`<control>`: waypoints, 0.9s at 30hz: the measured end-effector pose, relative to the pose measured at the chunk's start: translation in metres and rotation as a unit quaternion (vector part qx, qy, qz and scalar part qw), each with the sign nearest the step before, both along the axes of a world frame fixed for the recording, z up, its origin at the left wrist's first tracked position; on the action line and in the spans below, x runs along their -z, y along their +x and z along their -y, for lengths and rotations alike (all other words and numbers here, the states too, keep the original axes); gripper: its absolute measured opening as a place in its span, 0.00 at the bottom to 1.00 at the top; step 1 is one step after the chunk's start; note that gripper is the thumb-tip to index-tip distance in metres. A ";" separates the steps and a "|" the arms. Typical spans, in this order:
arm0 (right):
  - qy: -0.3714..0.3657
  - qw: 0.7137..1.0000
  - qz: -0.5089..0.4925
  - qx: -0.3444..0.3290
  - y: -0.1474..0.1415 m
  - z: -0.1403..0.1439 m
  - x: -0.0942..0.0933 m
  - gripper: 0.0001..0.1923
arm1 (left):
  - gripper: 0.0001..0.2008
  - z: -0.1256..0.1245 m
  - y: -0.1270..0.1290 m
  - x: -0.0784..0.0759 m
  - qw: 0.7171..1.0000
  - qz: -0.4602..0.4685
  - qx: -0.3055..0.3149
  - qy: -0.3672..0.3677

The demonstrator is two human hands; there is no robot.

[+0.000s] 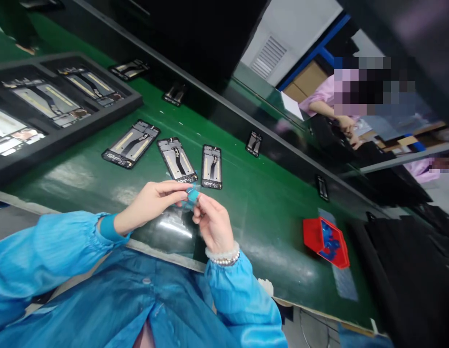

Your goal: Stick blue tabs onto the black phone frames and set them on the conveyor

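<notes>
Head view: both of the person's hands meet above a green table, near its close edge, with a small blue piece between them. The left hand comes in from the left, its fingers laid out together, thumb and forefinger closed at the tips on one side of the piece. The right hand has its fingers curled, thumb and forefinger pinching the other side. A blue band circles the left wrist; pale bracelets circle the right.

Just beyond the fingertips lie three phones, backs open: a left one, a middle one and a right one. The middle one is nearest the blue piece; whether they touch, I cannot tell. To the left, a black tray holds more phones in its compartments. Further ones lie spaced out beside a dark rail.

Well to the right stands a red bin with blue bits in it, on a pale strip. Past the rail, a co-worker in pink sleeves has both hands low in front of them.
</notes>
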State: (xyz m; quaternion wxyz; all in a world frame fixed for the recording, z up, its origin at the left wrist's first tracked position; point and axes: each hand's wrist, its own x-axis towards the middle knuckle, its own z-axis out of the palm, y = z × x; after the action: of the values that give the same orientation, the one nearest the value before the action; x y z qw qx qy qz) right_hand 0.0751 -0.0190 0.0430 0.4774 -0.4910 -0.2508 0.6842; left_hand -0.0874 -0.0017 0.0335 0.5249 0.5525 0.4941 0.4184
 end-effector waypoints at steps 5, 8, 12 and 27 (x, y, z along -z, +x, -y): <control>0.028 0.997 -0.060 0.035 -0.011 0.016 0.001 0.11 | 0.14 -0.001 0.012 0.003 0.995 0.082 -0.021 -0.049; 0.047 0.996 -0.053 0.047 -0.014 0.020 0.003 0.11 | 0.11 -0.001 0.014 0.002 0.994 0.094 -0.014 -0.053; 0.123 0.986 0.083 0.077 -0.006 0.002 0.006 0.11 | 0.14 -0.009 0.016 -0.002 0.998 0.052 0.001 -0.029; 0.109 0.689 0.716 -0.030 0.021 -0.103 0.007 0.58 | 0.33 -0.040 0.029 0.007 0.994 0.075 -0.035 -0.073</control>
State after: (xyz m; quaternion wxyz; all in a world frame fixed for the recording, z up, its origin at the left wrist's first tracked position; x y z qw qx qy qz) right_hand 0.0963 0.0845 0.0364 0.1824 -0.7685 -0.6040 0.1064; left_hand -0.0581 0.0379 0.0268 0.5846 0.4618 0.5019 0.4395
